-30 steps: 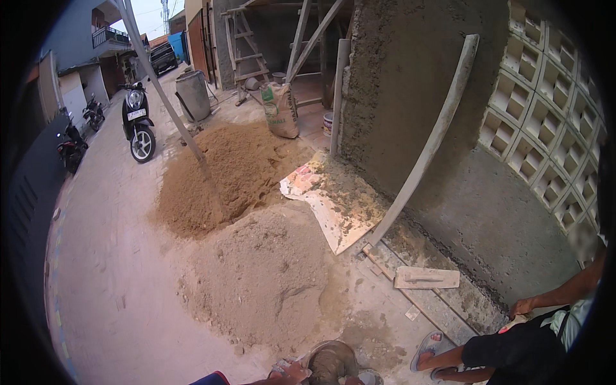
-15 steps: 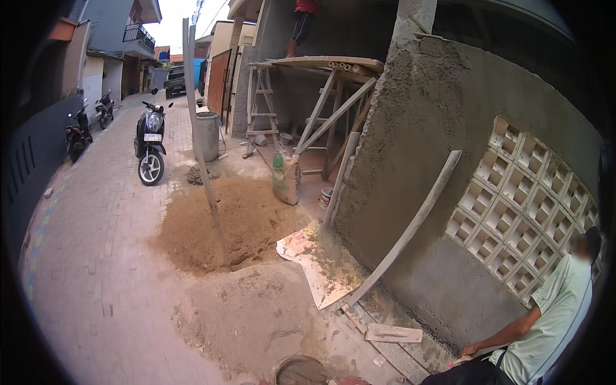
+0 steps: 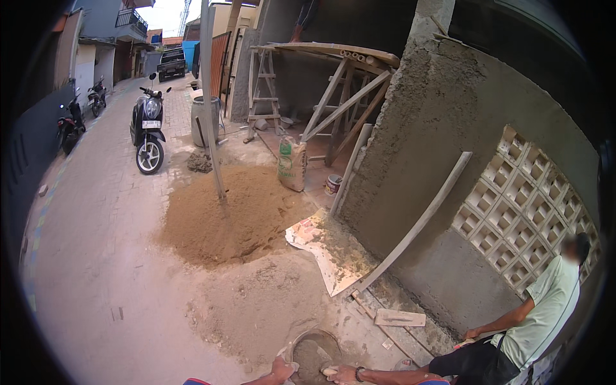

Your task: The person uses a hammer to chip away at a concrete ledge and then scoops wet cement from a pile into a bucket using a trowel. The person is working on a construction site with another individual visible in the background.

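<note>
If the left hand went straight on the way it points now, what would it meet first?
Probably the side of the bucket: the left hand points toward it from the left, right by its rim. Whether the fingers already touch it is unclear.

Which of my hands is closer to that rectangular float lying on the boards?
Right. Your right hand is at the right side of the bucket, left of the float and nearer you; your left hand is across the bucket, farther left.

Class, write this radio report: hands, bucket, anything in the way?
Left hand at left rim of bucket. Right hand at its right side. Grey mix inside. Grey heap just beyond.
</note>
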Action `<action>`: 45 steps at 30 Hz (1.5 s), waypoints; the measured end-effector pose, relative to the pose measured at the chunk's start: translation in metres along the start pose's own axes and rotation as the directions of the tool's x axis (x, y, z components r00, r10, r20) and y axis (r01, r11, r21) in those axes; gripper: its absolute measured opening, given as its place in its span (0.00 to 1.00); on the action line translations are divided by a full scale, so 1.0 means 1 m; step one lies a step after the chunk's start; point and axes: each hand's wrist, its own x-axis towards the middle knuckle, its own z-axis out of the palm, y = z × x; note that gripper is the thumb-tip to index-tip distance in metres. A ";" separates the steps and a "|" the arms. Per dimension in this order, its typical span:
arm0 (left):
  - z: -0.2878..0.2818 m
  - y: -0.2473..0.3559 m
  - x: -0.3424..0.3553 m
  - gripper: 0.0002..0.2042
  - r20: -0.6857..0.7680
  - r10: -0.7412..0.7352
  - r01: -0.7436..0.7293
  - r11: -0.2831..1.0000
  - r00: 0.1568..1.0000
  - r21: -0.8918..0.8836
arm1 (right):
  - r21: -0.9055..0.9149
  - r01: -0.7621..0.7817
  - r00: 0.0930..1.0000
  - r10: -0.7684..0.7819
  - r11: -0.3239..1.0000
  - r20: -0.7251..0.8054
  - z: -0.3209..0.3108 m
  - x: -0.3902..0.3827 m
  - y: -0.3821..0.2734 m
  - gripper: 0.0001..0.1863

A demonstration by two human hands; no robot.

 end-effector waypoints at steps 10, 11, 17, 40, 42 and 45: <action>-0.101 0.023 -0.020 0.17 -0.057 -0.294 0.290 0.955 0.954 -0.064 | -0.742 0.188 0.894 -0.425 0.643 -0.142 -0.017 -0.109 -0.172 0.16; -0.105 0.014 -0.021 0.15 -0.083 -0.280 0.265 0.951 0.956 -0.161 | -0.745 0.176 0.870 -0.456 0.643 -0.188 -0.019 -0.109 -0.174 0.15; -0.125 0.010 -0.016 0.17 -0.186 -0.337 0.229 0.869 0.923 -0.439 | -0.787 0.200 0.831 -0.526 0.584 -0.180 0.006 -0.065 -0.181 0.14; -0.416 0.002 0.145 0.28 -0.317 -0.363 0.149 0.830 0.877 -0.538 | 0.977 0.076 0.602 0.773 0.198 -0.203 0.258 0.017 -0.008 0.05; -0.428 0.022 0.167 0.27 -0.348 -0.400 0.164 0.822 0.848 -0.545 | 0.970 -0.075 0.499 0.851 0.232 -0.165 0.297 -0.015 -0.016 0.07; -0.474 0.015 0.210 0.27 -0.398 -0.410 0.180 0.846 0.821 -0.501 | 0.897 -0.326 0.427 0.893 0.297 -0.141 0.286 -0.047 -0.079 0.08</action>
